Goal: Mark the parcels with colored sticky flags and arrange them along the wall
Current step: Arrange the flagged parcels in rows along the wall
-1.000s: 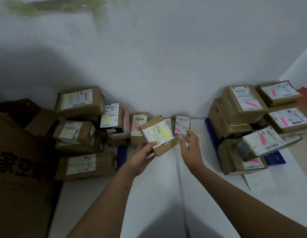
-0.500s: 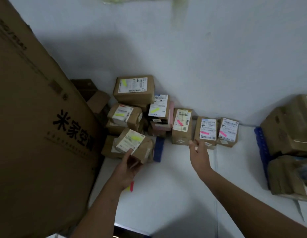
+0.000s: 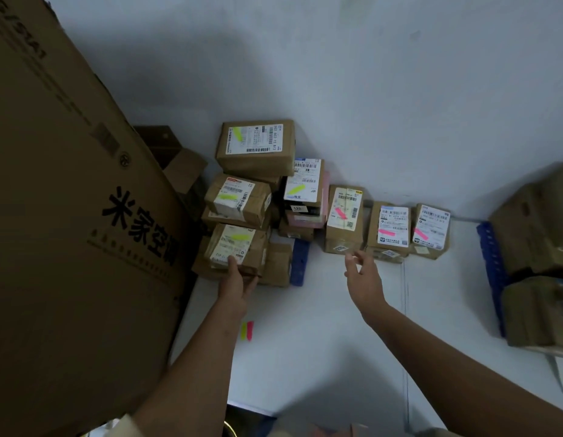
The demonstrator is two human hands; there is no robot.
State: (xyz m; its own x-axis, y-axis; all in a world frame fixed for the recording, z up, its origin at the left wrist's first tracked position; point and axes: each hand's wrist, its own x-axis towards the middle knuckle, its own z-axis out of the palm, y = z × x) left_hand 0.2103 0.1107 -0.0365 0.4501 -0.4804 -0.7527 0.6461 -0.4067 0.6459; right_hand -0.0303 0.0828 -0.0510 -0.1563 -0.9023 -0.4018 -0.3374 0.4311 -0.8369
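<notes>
Small brown cardboard parcel with a yellow flag on its white label (image 3: 234, 246) has gone from mid-air to seated on the yellow-flagged stack, right beside the big printed cardboard carton (image 3: 69, 200). Left hand (image 3: 237, 283) still on it: thumb on the label's near edge, fingers under the near side, so not released yet. Pad of yellow and pink sticky flags (image 3: 247, 331) lies behind the left wrist. Right hand (image 3: 363, 279) holds nothing, fingers loosely spread, has pulled back just short of the pink-flagged brown box (image 3: 343, 222). Yellow group looks about done.
</notes>
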